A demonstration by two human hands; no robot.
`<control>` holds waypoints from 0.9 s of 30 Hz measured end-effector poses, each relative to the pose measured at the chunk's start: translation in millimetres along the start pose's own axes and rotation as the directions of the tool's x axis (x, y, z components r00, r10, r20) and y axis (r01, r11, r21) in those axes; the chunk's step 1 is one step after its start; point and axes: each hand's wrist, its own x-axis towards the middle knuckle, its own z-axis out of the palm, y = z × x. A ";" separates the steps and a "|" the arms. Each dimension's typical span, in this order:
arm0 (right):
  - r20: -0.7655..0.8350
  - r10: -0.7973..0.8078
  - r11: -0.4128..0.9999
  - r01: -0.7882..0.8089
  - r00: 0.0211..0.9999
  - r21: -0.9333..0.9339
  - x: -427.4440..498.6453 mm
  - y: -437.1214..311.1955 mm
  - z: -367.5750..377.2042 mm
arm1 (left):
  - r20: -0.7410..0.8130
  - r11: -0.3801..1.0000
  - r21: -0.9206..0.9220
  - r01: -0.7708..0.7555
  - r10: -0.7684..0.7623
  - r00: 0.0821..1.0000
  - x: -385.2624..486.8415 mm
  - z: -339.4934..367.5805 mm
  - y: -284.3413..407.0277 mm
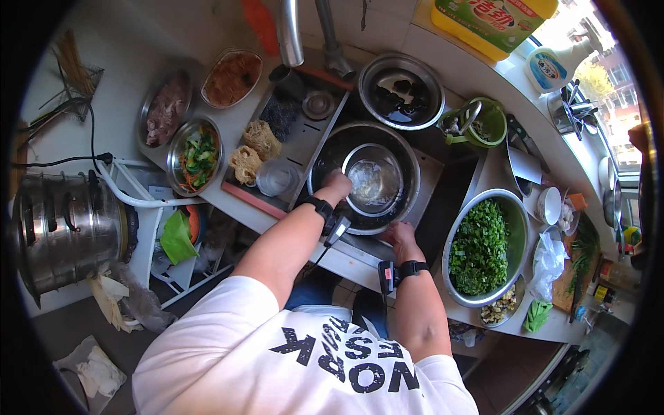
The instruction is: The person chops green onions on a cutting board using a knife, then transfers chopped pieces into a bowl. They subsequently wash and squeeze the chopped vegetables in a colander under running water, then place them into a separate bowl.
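Note:
A small stainless steel bowl (374,179) with clear liquid in it sits inside a larger metal basin (334,140) at the sink. My left hand (337,185) is closed at the small bowl's left rim, its fingertips at the edge. At the basin's near right rim is my right hand (402,234), its fingers curled against the outside edge. Behind stands a metal basin (438,104) holding dark pieces in liquid. Loofah sponges (262,140) and a clear plastic container (277,177) lie on the metal drainer to the left.
A large bowl of chopped greens (480,246) stands on the right counter, near a cleaver (524,165) and a green strainer basket (486,122). Bowls of vegetables (199,155) and raw meat (165,111) are at left. The faucet (292,36) hangs above the drainer.

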 end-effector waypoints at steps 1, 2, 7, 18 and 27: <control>0.033 -0.020 1.000 0.021 0.999 -0.018 -1.9 -0.6 2.4 | -0.036 0.984 0.156 -0.089 0.096 0.995 -10.9 -10.1 4.7; 0.029 -0.050 0.998 0.051 0.998 -0.040 -5.0 -0.5 5.7 | -0.163 0.926 0.303 -0.226 0.284 0.945 -26.6 -16.2 6.9; -0.012 -0.213 0.975 0.212 0.977 -0.059 -34.5 -6.6 4.9 | -0.170 0.829 0.383 -0.409 0.498 0.851 -92.5 -49.7 15.5; -0.122 -0.662 0.748 0.662 0.740 -0.045 -128.7 -71.2 22.6 | -0.229 0.527 0.559 -0.641 0.840 0.491 -148.9 -83.1 31.3; -0.064 -0.956 0.257 0.718 0.285 -0.646 -187.7 -97.8 26.5 | -0.254 0.477 0.573 -0.667 0.877 0.409 -169.7 -111.8 31.2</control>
